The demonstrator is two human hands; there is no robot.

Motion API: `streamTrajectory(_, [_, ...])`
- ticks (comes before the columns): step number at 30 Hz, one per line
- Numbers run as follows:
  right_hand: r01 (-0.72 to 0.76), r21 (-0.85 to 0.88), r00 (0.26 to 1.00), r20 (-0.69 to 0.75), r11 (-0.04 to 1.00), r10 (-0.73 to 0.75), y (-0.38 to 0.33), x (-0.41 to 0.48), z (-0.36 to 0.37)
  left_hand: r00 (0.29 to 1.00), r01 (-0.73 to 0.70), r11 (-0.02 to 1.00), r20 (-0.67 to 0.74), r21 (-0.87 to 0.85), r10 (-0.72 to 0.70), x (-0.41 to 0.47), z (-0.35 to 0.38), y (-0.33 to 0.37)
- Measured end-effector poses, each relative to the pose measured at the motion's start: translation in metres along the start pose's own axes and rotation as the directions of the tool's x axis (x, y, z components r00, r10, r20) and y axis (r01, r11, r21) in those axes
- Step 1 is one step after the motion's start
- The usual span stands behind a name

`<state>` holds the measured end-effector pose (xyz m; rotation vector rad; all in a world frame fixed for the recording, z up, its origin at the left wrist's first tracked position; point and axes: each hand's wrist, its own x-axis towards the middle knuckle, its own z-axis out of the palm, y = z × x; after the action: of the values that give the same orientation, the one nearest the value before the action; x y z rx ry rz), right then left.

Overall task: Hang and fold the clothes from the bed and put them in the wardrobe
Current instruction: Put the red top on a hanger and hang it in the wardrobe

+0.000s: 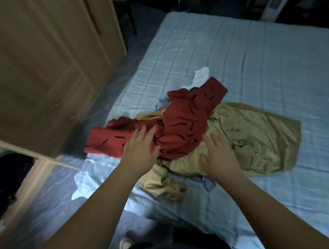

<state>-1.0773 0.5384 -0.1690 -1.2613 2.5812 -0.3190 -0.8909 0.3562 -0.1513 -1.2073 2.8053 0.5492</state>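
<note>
Head view: left hand (140,150), fingers wide, over the red top (180,121); right hand (218,155), wide too, over the tan garment (257,138). I'd lift the red first, it lies uppermost.

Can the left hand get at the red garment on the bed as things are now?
Probably yes: the left hand is open right over the red garment, which lies uppermost with nothing covering it.
</note>
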Motion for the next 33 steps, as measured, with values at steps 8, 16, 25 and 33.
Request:
streamTrajectory(8, [-0.116, 0.056, 0.984, 0.141, 0.992, 0.108, 0.073, 0.019, 0.051, 0.985, -0.018, 0.999, 0.172, -0.029, 0.022, 0.034, 0.083, 0.028])
streamTrajectory(16, [-0.226, 0.090, 0.930, 0.315, 0.970, 0.188, 0.086, 0.062, 0.107, 0.955, 0.000, 0.999, 0.295, -0.049, 0.015, 0.076, 0.162, 0.006])
streamTrajectory(25, [-0.062, 0.199, 0.964, 0.267, 0.978, 0.006, 0.063, 0.151, 0.170, 0.971, 0.076, 0.996, 0.223, 0.039, -0.083, 0.140, 0.212, -0.013])
streamTrajectory(33, [0.051, -0.061, 0.944, 0.329, 0.997, -0.028, 0.041, 0.192, 0.201, 0.927, 0.029, 0.990, 0.366, 0.140, -0.079, 0.172, 0.226, -0.048])
